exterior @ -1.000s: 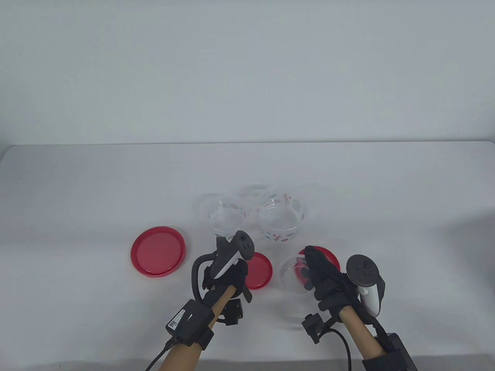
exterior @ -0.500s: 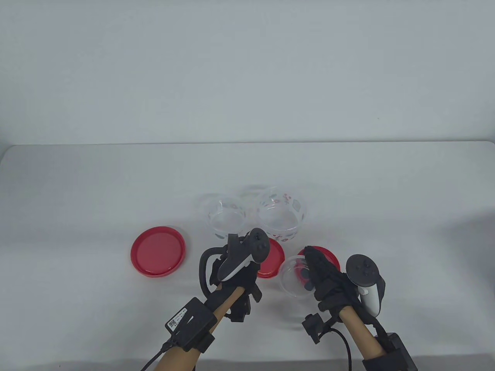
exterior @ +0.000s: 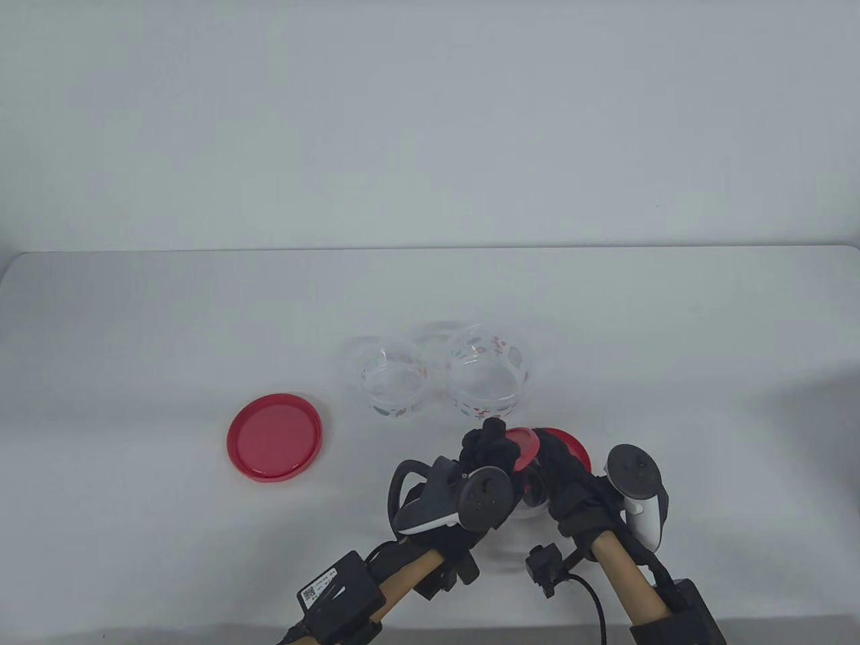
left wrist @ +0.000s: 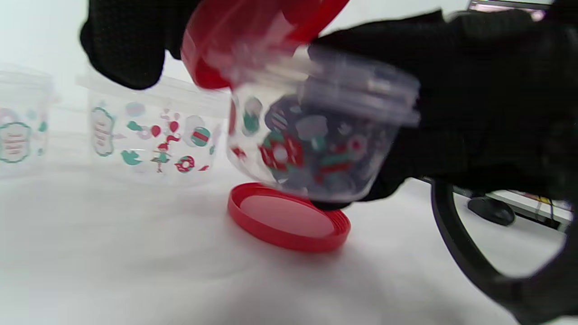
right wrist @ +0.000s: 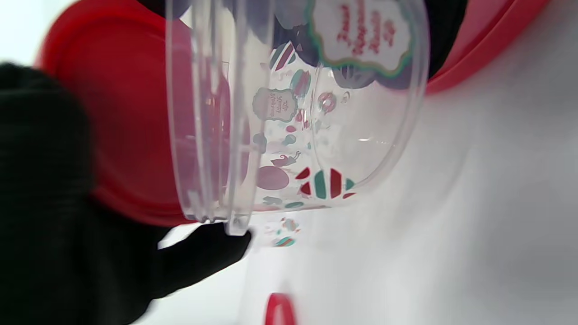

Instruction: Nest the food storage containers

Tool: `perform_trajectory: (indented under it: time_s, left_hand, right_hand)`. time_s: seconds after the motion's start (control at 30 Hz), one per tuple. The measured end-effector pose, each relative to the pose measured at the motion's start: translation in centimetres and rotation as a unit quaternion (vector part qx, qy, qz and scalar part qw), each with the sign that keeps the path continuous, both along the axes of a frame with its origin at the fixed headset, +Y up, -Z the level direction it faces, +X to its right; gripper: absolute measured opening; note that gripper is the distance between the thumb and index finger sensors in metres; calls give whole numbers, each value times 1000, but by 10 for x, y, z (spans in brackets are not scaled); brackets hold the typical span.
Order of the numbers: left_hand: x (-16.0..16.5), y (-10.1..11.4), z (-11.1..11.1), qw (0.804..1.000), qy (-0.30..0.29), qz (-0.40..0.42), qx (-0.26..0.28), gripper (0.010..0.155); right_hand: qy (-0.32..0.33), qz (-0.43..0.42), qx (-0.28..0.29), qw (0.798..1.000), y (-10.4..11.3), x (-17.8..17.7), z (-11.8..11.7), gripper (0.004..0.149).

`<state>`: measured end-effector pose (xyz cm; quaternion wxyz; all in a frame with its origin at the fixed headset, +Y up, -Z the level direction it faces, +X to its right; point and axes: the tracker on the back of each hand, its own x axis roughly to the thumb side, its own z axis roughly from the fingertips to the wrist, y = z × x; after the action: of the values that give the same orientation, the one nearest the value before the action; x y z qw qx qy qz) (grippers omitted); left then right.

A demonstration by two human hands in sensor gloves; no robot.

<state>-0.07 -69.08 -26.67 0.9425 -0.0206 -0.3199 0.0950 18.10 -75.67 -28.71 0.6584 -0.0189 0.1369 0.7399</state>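
White tabletop (exterior: 168,322) runs back to a pale wall. At its near edge the two gloved hands meet. The right hand (exterior: 568,480) grips a small clear tub (left wrist: 316,135) printed with red and green pictures, fingers wrapped around its wall; the tub is lifted off the surface and tilted, its rim turned toward the left hand. The left hand (exterior: 487,447) pinches a small red lid (exterior: 523,447) by its edge and holds it against the tub's open rim, slanted rather than seated. Directly under the tub lies a second red lid (left wrist: 289,221), flat on the tabletop. Just behind the tub stand two more clear printed tubs side by side, upright and open: a wider one (exterior: 489,376) nearest, a smaller one (exterior: 393,379) touching or almost touching it on its left. Well to the left of the held tub, a large red lid (exterior: 274,437) lies flat.
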Motion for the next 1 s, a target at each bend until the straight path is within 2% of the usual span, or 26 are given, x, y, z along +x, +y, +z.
perform_trajectory:
  time_s: [0.1, 0.3, 0.47, 0.53, 0.6, 0.7, 0.77, 0.87, 1.0]
  left_hand:
    - [2, -5, 6, 999, -9, 5, 40, 53]
    - [-7, -13, 9, 998, -32, 40, 18, 56]
    - [-16, -18, 5, 999, -20, 48, 12, 76]
    - [-19, -17, 4, 998, -12, 65, 11, 78]
    - [-20, -15, 4, 996, -16, 85, 3, 78]
    - [-20, -12, 6, 996, -12, 87, 19, 76]
    - [-22, -12, 7, 996, -12, 89, 23, 73]
    - [-24, -15, 5, 994, -15, 104, 5, 68]
    - [-22, -15, 6, 995, -9, 94, 16, 66]
  right_hand:
    - [-6, -25, -9, 1000, -2, -1, 2, 62]
    - [-10, -87, -29, 996, -6, 0, 1, 63]
    - [-19, -182, -31, 983, -6, 4, 1, 65]
    - [-15, -198, -31, 980, -7, 5, 0, 67]
    - [18, -210, -37, 977, -11, 1, -2, 68]
    - [97, -253, -64, 961, -16, -8, -1, 71]
    - [108, -280, -84, 950, -17, -10, 0, 72]
    - [102, -234, -50, 966, -13, -8, -1, 72]
    - [76, -182, -12, 980, -6, -6, 1, 70]
